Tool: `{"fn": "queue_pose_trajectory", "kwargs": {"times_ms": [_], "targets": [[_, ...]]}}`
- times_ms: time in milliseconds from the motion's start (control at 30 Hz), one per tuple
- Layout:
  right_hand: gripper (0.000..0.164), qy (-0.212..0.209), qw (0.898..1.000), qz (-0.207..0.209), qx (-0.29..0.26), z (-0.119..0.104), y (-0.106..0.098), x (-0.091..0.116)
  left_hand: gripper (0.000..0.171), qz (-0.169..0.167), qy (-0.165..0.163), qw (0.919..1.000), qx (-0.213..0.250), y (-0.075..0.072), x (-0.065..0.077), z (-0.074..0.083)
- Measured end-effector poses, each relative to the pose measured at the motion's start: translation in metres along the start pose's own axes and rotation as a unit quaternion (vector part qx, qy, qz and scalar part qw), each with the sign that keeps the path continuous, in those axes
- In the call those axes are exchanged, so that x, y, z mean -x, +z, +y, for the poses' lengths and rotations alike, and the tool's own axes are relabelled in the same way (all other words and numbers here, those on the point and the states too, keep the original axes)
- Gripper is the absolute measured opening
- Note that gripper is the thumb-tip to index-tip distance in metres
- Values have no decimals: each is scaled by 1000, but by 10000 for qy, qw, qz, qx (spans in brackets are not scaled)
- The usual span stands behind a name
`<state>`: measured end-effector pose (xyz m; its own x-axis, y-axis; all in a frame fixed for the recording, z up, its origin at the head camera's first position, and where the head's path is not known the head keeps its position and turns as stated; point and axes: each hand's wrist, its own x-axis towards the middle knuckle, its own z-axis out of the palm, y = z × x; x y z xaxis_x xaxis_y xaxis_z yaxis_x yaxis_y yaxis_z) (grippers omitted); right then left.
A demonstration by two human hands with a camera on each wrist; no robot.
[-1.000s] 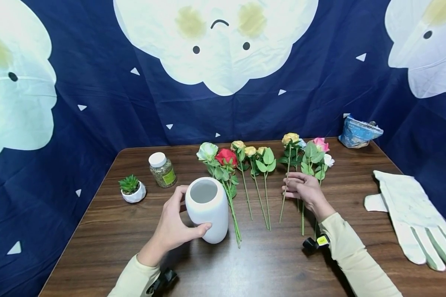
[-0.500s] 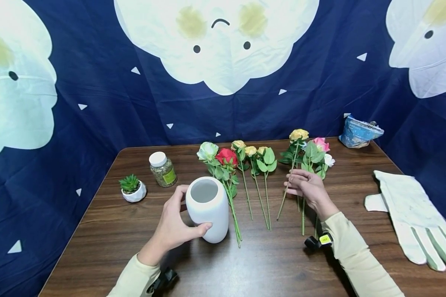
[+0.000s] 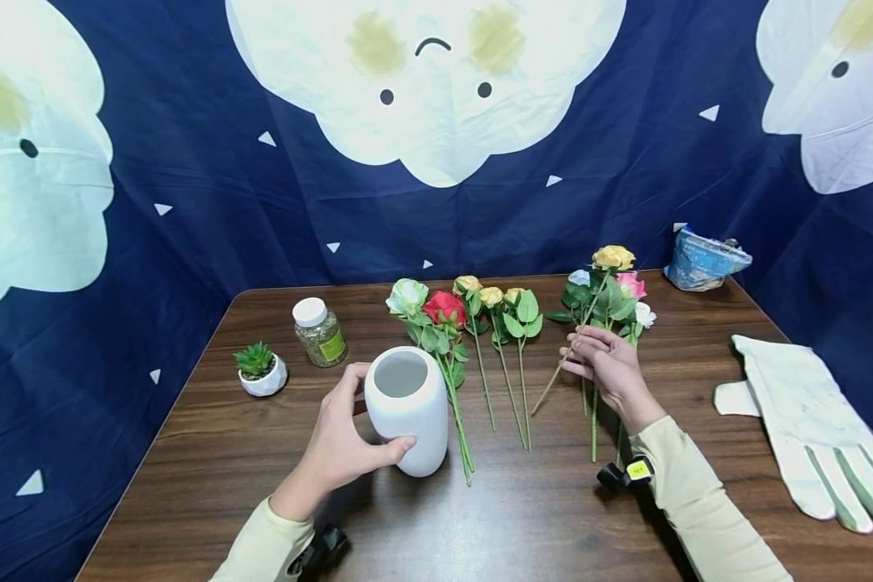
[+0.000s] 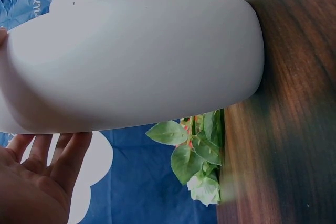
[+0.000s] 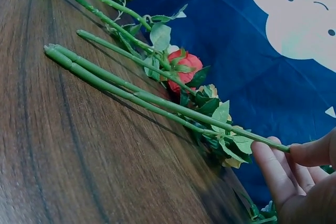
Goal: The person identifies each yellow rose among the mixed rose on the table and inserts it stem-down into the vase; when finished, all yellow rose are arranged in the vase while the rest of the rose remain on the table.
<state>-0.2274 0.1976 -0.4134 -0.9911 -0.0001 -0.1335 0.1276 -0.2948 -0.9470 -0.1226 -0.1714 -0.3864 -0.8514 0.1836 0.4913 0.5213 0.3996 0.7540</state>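
My left hand (image 3: pixel 345 440) grips a tall white vase (image 3: pixel 420 424) that stands upright on the table, thumb in front and fingers behind. In the left wrist view the vase's side hides much of the scene. On the right, my right hand (image 3: pixel 611 370) pinches the stem of a yellow rose (image 3: pixel 613 258) between thumb and fingers. That rose is tilted, its bloom to the upper right and its stem end to the lower left. Beneath this hand lie a pink rose (image 3: pixel 630 284), a pale blue flower (image 3: pixel 579 277) and a white flower (image 3: pixel 644 314).
Right of the vase lie a red rose (image 3: pixel 444 308), a pale green rose (image 3: pixel 407 297) and several yellow roses (image 3: pixel 491 297). A lidded jar (image 3: pixel 320 333) and a potted succulent (image 3: pixel 262 370) stand left. White gloves (image 3: pixel 807 412) and a blue bag (image 3: pixel 704 260) are right.
The yellow rose's bloom has moved right and slightly up while its stem end swung left. My right hand shifted a little right. The left hand and vase have stayed put.
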Motion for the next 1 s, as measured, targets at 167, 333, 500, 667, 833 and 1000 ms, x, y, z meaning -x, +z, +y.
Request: {"fn": "queue_pose_trajectory", "kwargs": {"times_ms": [167, 333, 500, 667, 833, 1000], "targets": [[17, -72, 9994, 125, -323, -1, 1, 2, 74, -10, -25, 10000, -4, 0, 0, 0], [17, -108, 9982, 284, -513, -1, 3, 3, 74, -6, -18, 10000, -4, 0, 0, -2], [17, -213, 9967, 416, -669, -1, 4, 2, 74, 15, 8, 10000, -20, 0, 0, -3], [16, -334, 9938, 533, -915, -2, 5, 3, 74, 23, 19, 10000, -25, 0, 0, -3], [19, -534, 9896, 627, -1177, -2, 6, 3, 74, 33, 34, 10000, -33, 0, -1, -3], [19, -745, 9839, 715, -1461, -2, 8, 3, 74, 42, 63, 10000, -30, 0, 0, -2]]}}
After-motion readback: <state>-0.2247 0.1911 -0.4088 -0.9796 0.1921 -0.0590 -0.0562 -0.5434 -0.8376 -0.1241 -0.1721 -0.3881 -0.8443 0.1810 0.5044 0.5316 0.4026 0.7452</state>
